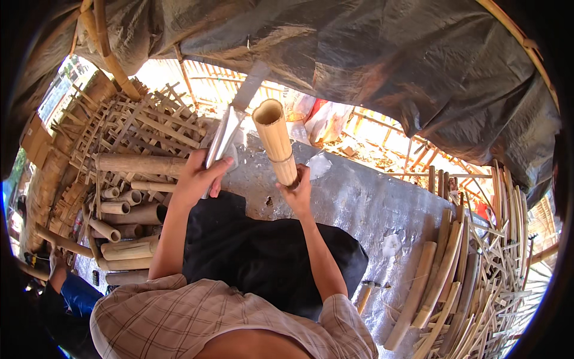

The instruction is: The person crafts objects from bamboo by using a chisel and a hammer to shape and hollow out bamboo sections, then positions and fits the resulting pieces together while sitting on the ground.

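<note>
We grip a knife (228,130), its far end washed out by glare, in our left hand (200,173); our right hand (297,194) clasps a bamboo tube (277,140) near it, over grey sheeting (359,191).

Place: bamboo workshop | shelter: dark tarp (371,60) draped ahead, bamboo poles (104,42) | stock: cut bamboo tubes (128,248) stacked left, split bamboo lengths (442,272) and thin strips (490,308) right | tools: metal blade (250,87), hammer (364,298) | far side: glare-washed, perhaps a slatted fence (215,78)
</note>
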`<state>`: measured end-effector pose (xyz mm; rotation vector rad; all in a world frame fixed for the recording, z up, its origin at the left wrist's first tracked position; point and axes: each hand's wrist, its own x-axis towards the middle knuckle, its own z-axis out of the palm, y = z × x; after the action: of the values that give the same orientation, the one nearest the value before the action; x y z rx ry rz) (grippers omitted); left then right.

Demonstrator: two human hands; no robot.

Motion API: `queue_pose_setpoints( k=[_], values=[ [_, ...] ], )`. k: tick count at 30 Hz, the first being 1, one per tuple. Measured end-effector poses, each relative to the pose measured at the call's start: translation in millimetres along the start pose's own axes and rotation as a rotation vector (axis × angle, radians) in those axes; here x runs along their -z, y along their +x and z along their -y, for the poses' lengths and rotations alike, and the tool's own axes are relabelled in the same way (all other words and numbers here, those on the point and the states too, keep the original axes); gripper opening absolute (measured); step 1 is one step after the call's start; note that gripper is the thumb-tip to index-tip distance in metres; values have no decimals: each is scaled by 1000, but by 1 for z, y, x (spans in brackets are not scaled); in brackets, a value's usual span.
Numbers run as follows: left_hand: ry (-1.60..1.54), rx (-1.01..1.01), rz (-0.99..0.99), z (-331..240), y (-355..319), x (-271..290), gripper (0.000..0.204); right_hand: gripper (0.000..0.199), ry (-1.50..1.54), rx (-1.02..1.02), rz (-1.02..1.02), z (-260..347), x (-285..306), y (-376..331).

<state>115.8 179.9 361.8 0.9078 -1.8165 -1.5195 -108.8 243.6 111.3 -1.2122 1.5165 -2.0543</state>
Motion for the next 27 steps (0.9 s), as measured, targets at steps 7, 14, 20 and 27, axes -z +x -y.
queue_pose_setpoints(
  k=[7,14,20,27],
  values=[
    [264,-43,106,-21,-16,-4,26,72,-86,15,11,-22,0,-3],
    [373,23,70,-23,-34,6,31,71,-76,-3,10,-22,-1,-2],
    [435,71,55,-24,-40,8,31,71,-91,-9,1,-21,2,-2],
    [286,3,219,-20,-40,3,33,71,-173,-11,16,-16,4,-1]
  ],
)
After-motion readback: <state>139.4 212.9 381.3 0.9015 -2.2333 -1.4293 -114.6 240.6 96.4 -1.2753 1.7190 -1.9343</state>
